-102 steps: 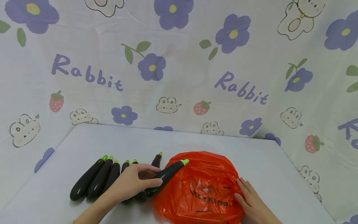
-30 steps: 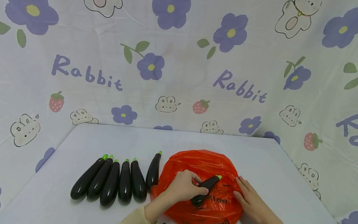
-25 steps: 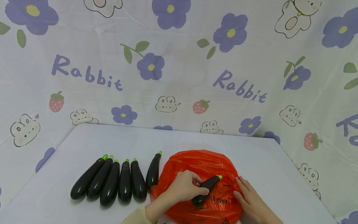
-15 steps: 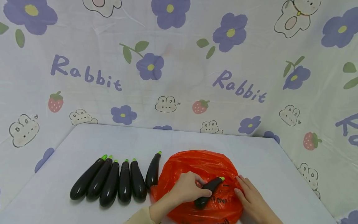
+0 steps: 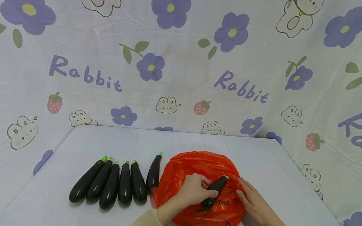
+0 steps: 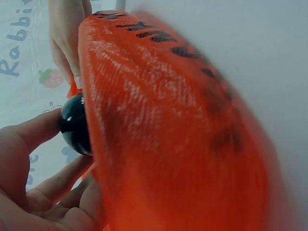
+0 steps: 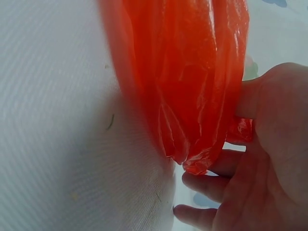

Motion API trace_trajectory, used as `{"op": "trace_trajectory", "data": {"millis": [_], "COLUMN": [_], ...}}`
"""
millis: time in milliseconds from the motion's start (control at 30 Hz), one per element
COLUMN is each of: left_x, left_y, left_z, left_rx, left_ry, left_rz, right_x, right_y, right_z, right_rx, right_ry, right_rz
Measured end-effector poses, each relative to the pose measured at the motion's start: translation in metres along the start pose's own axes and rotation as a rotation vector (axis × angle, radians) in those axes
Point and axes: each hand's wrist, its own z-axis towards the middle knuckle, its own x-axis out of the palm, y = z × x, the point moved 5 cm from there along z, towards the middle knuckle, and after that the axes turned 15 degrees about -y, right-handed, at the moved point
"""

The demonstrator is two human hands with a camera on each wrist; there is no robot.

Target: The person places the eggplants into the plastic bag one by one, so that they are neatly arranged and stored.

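Note:
My left hand [image 5: 195, 190] pinches a dark, glossy eggplant [image 5: 214, 192] with a bright green stem end, tilted over the red plastic bag [image 5: 181, 163]. In the left wrist view, the round end of this eggplant [image 6: 74, 123] sits between thumb and fingers, beside the bag's wall [image 6: 154, 120]. My right hand [image 5: 255, 202] holds the bag's right edge, thumb on one side and fingers on the other. The right wrist view has the bag's crumpled film [image 7: 192, 96] between thumb and fingers [image 7: 207, 186]. What lies inside the bag is hidden.
Several more eggplants [image 5: 108, 186] lie side by side left of the bag. One eggplant [image 5: 153, 172] lies close against the bag's left edge. All stand on a white table [image 5: 118, 138], with a printed rabbit-and-flower cloth [image 5: 181, 78] hanging behind it.
My left hand has carried the eggplant rightward from the bag's left edge to over its middle, shifting only slightly in the last second. My right hand has stayed at the bag's right edge.

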Motion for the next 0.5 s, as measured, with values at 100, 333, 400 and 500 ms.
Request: {"op": "trace_trajectory", "data": {"millis": [100,333,400,500], "left_x": [0.004,0.012,0.014,0.016], "left_y": [0.001,-0.001,-0.001,-0.001], "left_z": [0.001,0.003,0.003,0.002], "left_rx": [-0.008,-0.02,-0.011,0.0], "left_ry": [0.008,0.028,0.03,0.032], "left_rz": [-0.021,-0.049,-0.057,-0.07], "right_x": [-0.001,-0.003,-0.003,-0.003], "right_y": [0.001,0.003,0.004,0.004], "right_z": [0.0,-0.002,-0.002,-0.002], "right_rx": [-0.005,-0.035,-0.047,-0.053], "right_ry": [-0.004,-0.026,-0.033,-0.039], "right_rz": [0.006,-0.002,0.002,0.013]}}
